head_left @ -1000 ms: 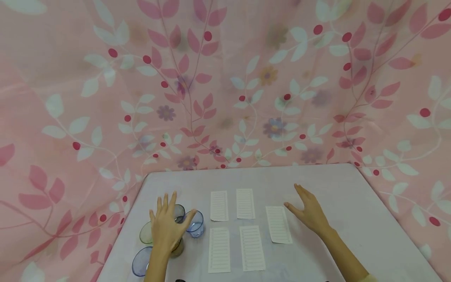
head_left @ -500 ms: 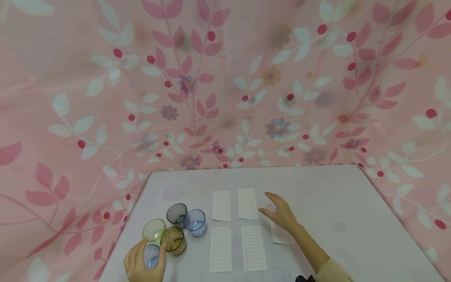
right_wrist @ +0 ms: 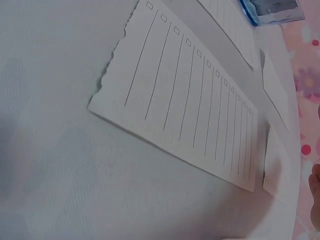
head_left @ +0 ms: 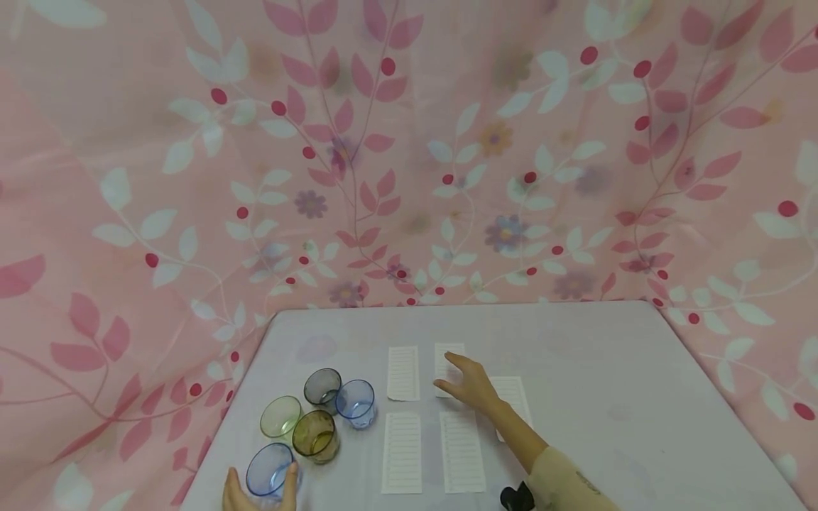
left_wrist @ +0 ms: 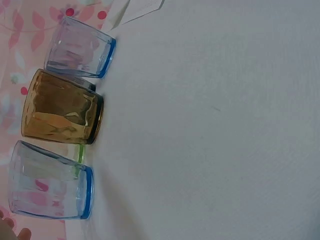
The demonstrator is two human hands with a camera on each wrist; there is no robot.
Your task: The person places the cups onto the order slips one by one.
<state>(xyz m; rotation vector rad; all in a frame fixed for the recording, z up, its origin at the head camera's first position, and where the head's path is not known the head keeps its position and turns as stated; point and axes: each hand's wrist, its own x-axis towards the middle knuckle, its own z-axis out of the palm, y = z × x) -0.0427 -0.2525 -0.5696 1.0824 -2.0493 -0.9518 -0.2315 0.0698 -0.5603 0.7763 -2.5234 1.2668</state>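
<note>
My left hand (head_left: 238,495) is at the near left, fingers and thumb spread on either side of a clear blue glass (head_left: 271,471). In the left wrist view its fingertips (left_wrist: 23,234) show at the corner, close beside that glass. Around it stand an amber glass (head_left: 316,436), a pale green glass (head_left: 280,417), a grey glass (head_left: 322,387) and a second blue glass (head_left: 355,403). My right hand (head_left: 474,387) hovers with fingers extended over the back middle paper slip (head_left: 442,362), holding nothing; its fingers (right_wrist: 315,192) show at the right wrist view's edge.
Other lined paper slips lie in the table's middle: a back left one (head_left: 402,374), a front left one (head_left: 402,454), a front middle one (head_left: 463,454) and a right one (head_left: 515,396) partly under the right forearm. A floral cloth (head_left: 409,177) hangs behind the white table (head_left: 613,397).
The left hand has come down from over the glasses to the nearest blue glass. My right hand has swept left from beside the right slip to over the back middle one. The glasses stay put.
</note>
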